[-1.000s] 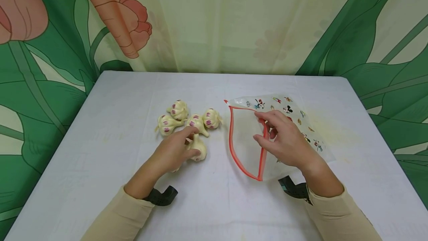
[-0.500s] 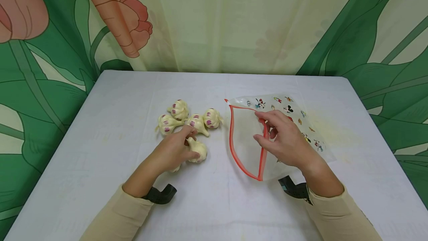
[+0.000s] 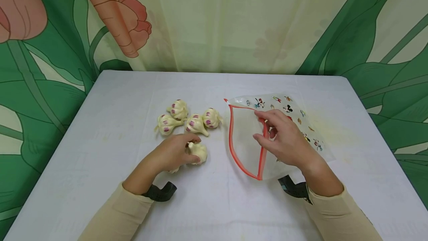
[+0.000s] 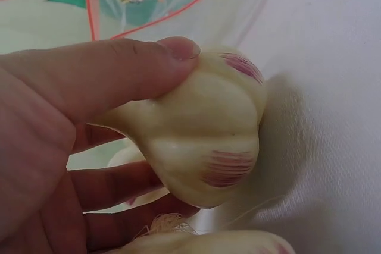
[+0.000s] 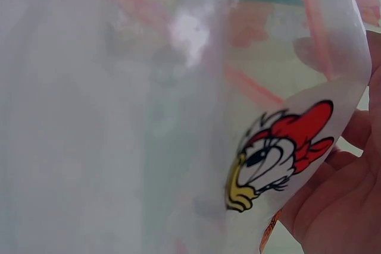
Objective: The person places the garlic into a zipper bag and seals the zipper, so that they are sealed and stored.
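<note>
Gripping, left hand: the left hand (image 3: pixel 172 153) has thumb and fingers curled round a cream-coloured garlic bulb with purple streaks (image 3: pixel 198 152); in the left wrist view the thumb lies along the bulb's top (image 4: pixel 202 138) and the fingers wrap beneath it.
Held bulb, position: low over or on the white tablecloth (image 3: pixel 110 148); contact with the cloth cannot be told. It sits just in front of the other bulbs and left of the bag's mouth.
Second bulb under palm: a pale rounded edge shows at the bottom of the left wrist view, and a bit of bulb shows below the hand in the head view; touching or held cannot be told.
Right hand: the right hand (image 3: pixel 284 140) pinches the red-edged rim of a clear plastic zip bag printed with cartoon characters (image 3: pixel 245 137), thumb and fingers curled on the rim (image 5: pixel 333 206), holding the mouth open toward the bulbs.
Bag, position: lying on the cloth, right of centre, mouth facing left.
Loose bulbs: four more streaked cream garlic bulbs (image 3: pixel 187 120) clustered on the cloth, near centre, just beyond the left hand and near the bag's mouth.
Backdrop: curtain with green leaf and pink flower print (image 3: pixel 50 47) behind the table.
</note>
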`<action>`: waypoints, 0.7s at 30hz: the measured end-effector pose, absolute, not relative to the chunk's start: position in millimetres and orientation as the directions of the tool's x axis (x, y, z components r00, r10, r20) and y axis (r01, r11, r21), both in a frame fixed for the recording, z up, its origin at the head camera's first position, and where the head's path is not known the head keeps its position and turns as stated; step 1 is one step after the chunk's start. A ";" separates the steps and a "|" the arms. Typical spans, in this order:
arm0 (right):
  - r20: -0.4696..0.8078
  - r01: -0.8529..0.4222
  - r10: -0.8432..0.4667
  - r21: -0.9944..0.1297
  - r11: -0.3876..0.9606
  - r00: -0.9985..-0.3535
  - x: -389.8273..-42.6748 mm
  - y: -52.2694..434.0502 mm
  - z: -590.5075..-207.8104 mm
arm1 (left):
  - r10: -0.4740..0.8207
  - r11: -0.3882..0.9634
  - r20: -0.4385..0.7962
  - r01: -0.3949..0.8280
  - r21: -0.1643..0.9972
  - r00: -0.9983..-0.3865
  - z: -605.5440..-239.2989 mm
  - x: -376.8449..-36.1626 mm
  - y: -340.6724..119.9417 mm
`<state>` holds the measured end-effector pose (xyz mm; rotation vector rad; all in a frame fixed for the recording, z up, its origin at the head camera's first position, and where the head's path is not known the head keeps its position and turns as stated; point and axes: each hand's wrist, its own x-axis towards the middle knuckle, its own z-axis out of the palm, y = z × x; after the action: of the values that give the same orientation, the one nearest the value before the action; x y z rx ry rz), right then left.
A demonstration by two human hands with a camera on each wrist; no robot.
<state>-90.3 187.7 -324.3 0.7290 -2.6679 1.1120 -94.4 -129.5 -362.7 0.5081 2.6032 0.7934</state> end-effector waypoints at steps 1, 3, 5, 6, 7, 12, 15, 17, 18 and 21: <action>0.327 -0.497 -0.376 -0.623 0.604 -0.867 -90.3 187.6 -324.3 | 0.444 0.776 -0.242 0.235 0.586 -0.863 -362.7 -94.8 -129.7; 0.331 -0.501 -0.378 -0.621 0.603 -0.865 -90.3 187.4 -324.1 | 0.459 0.773 -0.244 0.249 0.583 -0.854 -362.6 -95.3 -130.1; 0.334 -0.504 -0.379 -0.619 0.602 -0.863 -90.2 187.3 -324.0 | 0.470 0.773 -0.252 0.256 0.580 -0.846 -362.4 -95.7 -130.4; 0.335 -0.505 -0.380 -0.620 0.601 -0.862 -90.2 187.3 -323.9 | 0.475 0.772 -0.255 0.261 0.579 -0.842 -362.1 -95.9 -130.7; 0.335 -0.506 -0.380 -0.620 0.600 -0.862 -90.2 187.2 -323.8 | 0.479 0.773 -0.258 0.264 0.577 -0.839 -361.9 -96.1 -130.9; 0.326 -0.498 -0.378 -0.627 0.600 -0.866 -90.1 186.8 -323.8 | 0.488 0.772 -0.269 0.267 0.577 -0.830 -362.1 -97.1 -132.1; 0.314 -0.484 -0.371 -0.635 0.602 -0.874 -89.8 186.3 -323.7 | 0.493 0.766 -0.264 0.270 0.583 -0.829 -363.2 -97.2 -132.0; 0.308 -0.477 -0.368 -0.639 0.604 -0.877 -89.6 185.9 -323.4 | 0.493 0.763 -0.257 0.271 0.587 -0.831 -364.0 -97.1 -132.1; 0.306 -0.475 -0.367 -0.640 0.604 -0.879 -89.5 185.8 -323.3 | 0.490 0.763 -0.253 0.271 0.586 -0.834 -364.3 -97.0 -132.3; 0.300 -0.468 -0.364 -0.644 0.605 -0.882 -89.1 185.3 -322.8 | 0.476 0.762 -0.240 0.261 0.593 -0.846 -364.1 -96.5 -132.7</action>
<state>-89.1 185.3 -322.8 0.7011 -2.6890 1.1395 -96.5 -132.7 -364.1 0.5631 2.5792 0.7886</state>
